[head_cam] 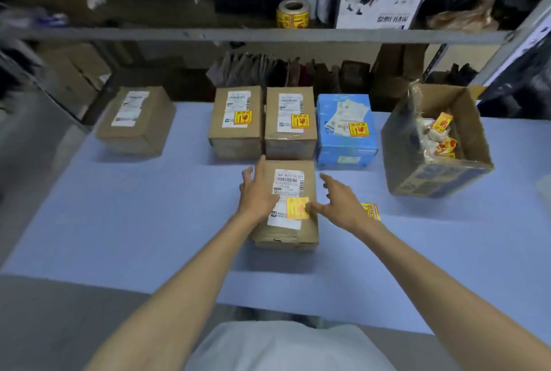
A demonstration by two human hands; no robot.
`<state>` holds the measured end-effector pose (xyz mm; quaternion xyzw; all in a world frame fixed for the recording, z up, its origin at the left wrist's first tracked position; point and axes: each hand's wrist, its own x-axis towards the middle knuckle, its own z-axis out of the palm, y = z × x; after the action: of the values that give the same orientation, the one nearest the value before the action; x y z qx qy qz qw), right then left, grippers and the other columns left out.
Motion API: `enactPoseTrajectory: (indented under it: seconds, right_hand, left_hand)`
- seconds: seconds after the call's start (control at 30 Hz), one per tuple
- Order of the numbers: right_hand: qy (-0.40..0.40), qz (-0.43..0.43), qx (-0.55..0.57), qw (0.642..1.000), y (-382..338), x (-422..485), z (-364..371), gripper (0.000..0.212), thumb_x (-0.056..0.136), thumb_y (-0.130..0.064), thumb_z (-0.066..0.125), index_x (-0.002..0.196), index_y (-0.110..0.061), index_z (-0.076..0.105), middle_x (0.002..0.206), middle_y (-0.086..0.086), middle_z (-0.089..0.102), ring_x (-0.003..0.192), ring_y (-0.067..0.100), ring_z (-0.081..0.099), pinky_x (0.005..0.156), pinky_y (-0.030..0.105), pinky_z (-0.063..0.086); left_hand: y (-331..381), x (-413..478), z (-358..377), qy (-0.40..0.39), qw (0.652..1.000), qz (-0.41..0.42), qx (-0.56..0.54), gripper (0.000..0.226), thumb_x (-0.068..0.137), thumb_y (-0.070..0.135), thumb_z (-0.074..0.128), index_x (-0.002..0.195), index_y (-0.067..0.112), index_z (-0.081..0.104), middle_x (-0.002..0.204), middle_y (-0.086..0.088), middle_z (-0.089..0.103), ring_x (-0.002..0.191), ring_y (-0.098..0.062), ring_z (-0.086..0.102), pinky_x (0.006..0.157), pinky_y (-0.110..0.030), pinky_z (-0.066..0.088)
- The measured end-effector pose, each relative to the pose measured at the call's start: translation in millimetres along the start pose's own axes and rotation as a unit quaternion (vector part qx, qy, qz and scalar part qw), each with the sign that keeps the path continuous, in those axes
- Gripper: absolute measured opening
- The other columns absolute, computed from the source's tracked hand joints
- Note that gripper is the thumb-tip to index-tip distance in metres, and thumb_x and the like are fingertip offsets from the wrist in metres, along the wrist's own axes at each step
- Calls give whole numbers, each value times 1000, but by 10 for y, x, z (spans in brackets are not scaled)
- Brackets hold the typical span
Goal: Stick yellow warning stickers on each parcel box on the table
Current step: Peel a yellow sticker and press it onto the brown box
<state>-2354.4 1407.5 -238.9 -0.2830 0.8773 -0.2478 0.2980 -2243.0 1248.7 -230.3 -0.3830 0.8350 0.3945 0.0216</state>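
Observation:
A brown parcel box [308, 185] lies in front of me on the blue table [134, 221], with a yellow warning sticker [297, 208] on its white label. My left hand [258, 190] rests flat on the box's left side, fingers straight. My right hand [338, 202] is spread open beside the box, its thumb touching the sticker's right edge. Behind stand two brown boxes [235, 123] [290, 123] and a blue box [346, 132], each carrying a yellow sticker. A brown box [137, 120] at far left shows only a white label.
Loose yellow stickers [371, 211] lie on the table behind my right hand. An open carton [438, 144] at the right holds sticker scraps. A roll of yellow stickers [293, 14] sits on the metal shelf [208, 33] above, among bags and packages.

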Motion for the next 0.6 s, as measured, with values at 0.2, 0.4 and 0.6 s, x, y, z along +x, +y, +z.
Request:
enactPoseTrajectory:
  seconds: [0.2,0.4,0.6]
  right_hand:
    - [-29,2,142,989,8,-44,154,93,80,-22,77,154,-23,19,143,8,48,109,28,61,92,43,53]
    - [22,25,220,975,-293,-102,298,96,71,-8,84,150,-21,31,135,8,55,90,22,67,78,36,57]
    - [12,2,242,970,-1154,62,779,87,67,-9,86,141,-21,42,125,3,59,93,20,66,70,27,56]
  left_hand:
    - [-246,-104,-104,-70,976,-70,-196,85,78,2,74,148,21,29,134,-3,51,119,-20,51,95,-27,44]
    - [-482,-125,-287,-73,967,-81,-228,88,74,-2,76,146,26,32,134,-8,53,114,-23,56,100,-45,48]
    - [-1119,-73,-1046,-13,964,-121,-238,71,72,2,77,135,20,48,132,-3,56,115,-20,56,99,-45,48]
